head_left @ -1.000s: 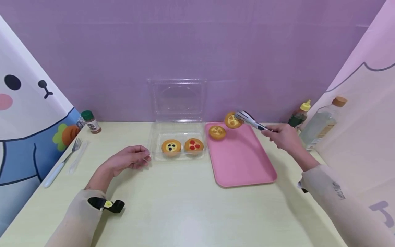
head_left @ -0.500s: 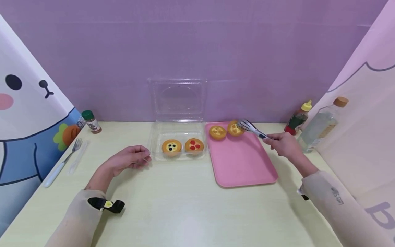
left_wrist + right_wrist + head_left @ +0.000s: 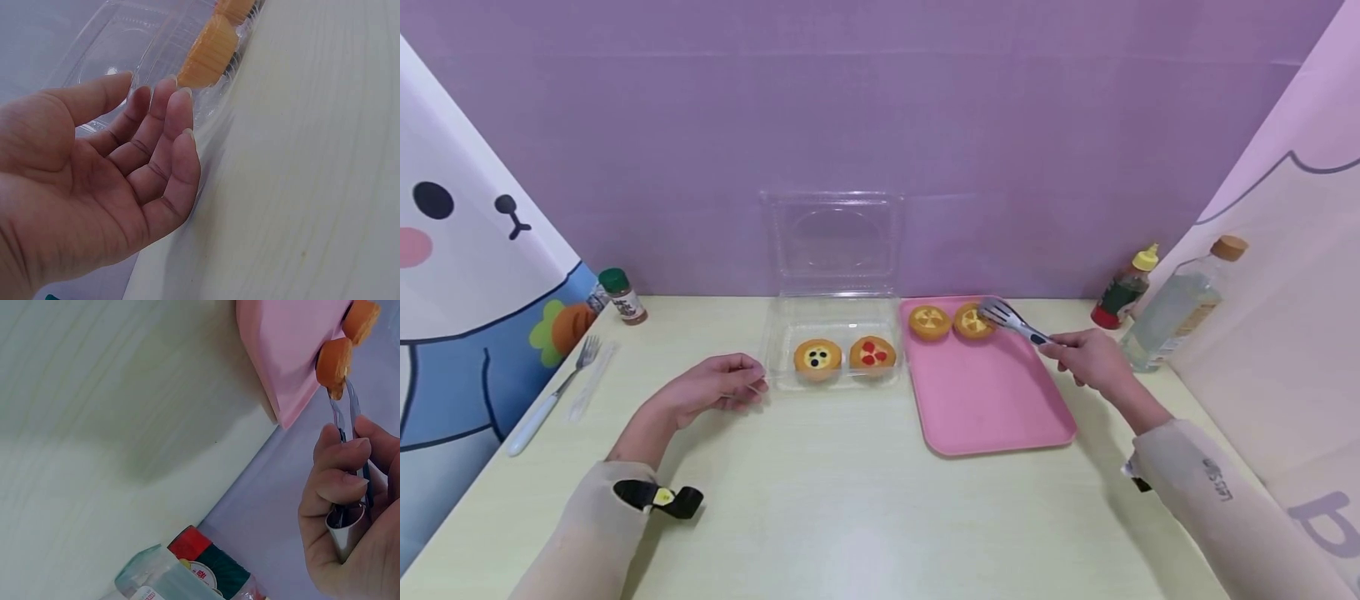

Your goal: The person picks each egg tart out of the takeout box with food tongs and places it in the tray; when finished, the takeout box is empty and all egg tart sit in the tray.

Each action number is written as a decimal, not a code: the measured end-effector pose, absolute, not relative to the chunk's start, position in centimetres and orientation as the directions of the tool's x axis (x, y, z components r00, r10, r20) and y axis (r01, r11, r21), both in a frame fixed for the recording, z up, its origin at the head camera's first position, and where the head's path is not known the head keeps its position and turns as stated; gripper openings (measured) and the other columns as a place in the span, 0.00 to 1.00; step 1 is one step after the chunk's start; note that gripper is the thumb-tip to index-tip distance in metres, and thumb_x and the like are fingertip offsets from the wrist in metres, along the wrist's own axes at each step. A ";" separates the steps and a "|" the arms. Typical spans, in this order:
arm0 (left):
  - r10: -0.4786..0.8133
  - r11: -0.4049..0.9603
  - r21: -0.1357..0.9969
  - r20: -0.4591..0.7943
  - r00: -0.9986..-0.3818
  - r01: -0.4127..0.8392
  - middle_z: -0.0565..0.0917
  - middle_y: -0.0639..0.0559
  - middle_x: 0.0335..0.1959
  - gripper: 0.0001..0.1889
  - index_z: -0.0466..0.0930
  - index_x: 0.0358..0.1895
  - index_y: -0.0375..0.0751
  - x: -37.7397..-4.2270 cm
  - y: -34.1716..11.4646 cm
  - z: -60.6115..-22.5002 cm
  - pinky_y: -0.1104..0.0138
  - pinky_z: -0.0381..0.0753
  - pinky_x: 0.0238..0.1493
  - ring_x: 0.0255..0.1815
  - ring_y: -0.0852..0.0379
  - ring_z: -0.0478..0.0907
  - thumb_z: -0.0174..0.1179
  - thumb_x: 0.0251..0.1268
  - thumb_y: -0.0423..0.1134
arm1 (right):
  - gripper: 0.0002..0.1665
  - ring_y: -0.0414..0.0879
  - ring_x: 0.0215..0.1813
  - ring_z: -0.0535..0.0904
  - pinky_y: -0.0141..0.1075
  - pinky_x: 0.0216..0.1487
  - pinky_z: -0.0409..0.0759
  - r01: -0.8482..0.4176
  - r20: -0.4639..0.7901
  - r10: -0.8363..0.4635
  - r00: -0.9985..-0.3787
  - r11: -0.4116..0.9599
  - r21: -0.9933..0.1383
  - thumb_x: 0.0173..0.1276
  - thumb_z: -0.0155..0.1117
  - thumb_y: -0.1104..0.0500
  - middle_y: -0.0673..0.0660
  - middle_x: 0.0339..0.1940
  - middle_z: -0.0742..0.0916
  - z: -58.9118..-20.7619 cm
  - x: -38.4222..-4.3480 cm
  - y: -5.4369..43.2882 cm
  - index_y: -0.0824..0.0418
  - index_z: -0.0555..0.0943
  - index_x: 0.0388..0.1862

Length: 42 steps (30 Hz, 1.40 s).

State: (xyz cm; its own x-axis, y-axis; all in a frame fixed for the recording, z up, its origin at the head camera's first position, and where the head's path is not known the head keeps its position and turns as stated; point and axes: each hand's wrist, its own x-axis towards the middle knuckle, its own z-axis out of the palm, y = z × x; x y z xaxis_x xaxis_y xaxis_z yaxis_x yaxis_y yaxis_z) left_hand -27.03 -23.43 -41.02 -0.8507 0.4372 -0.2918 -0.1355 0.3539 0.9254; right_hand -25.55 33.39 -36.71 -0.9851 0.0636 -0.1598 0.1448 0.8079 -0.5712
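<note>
The held tart (image 3: 973, 322) is placed at the far end of the pink tray (image 3: 992, 396), its edge caught between the tips of the tongs (image 3: 1004, 317). The tongs are gripped by the right hand (image 3: 1092, 360), right of the tray. If they were parted unevenly or twisted, the tart could be tipped or pushed into the second tart (image 3: 929, 322), just beside it on the tray. Left of the tray, by a nudge from the left hand (image 3: 713, 388), loosely curved with nothing seen held, the clear container (image 3: 831, 315) could be shifted.

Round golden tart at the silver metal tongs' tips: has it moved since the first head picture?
Yes, that golden tart has moved down in the head view, judged against the rectangular pink tray.
</note>
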 end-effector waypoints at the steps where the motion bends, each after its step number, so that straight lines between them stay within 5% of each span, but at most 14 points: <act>1: 0.436 0.354 0.925 -0.293 -0.851 -0.137 0.83 0.52 0.45 0.23 0.68 0.60 0.28 -27.0 -23.4 -41.0 0.64 0.84 0.47 0.44 0.57 0.82 0.52 0.78 0.46 | 0.28 0.45 0.21 0.73 0.36 0.22 0.70 0.148 -0.163 0.065 -0.985 0.807 -0.572 0.74 0.60 0.47 0.61 0.32 0.84 -36.8 -25.6 33.4 0.64 0.79 0.63; 25: 0.441 0.356 0.926 -0.287 -0.850 -0.127 0.83 0.49 0.46 0.22 0.69 0.59 0.29 -27.2 -23.6 -41.3 0.64 0.83 0.47 0.43 0.57 0.82 0.52 0.79 0.46 | 0.30 0.46 0.21 0.73 0.36 0.23 0.71 0.171 -0.212 0.057 -0.976 0.805 -0.568 0.74 0.59 0.47 0.62 0.34 0.84 -37.0 -26.0 33.7 0.66 0.77 0.65; 42: 0.441 0.354 0.926 -0.287 -0.850 -0.129 0.83 0.48 0.45 0.21 0.70 0.57 0.30 -27.1 -23.5 -41.2 0.64 0.83 0.45 0.42 0.57 0.82 0.53 0.78 0.47 | 0.40 0.48 0.25 0.73 0.36 0.23 0.70 0.171 -0.199 0.067 -0.978 0.805 -0.569 0.70 0.60 0.34 0.60 0.36 0.80 -36.3 -25.5 34.1 0.61 0.73 0.68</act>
State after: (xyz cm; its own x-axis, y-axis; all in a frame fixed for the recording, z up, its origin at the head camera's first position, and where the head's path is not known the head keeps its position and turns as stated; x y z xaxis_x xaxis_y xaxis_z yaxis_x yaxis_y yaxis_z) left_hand -27.12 -23.49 -41.19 -0.8502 0.4413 -0.2870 -0.1289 0.3541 0.9263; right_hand -25.54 34.08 -36.30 -0.9777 0.0671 -0.1989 0.1709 0.8047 -0.5686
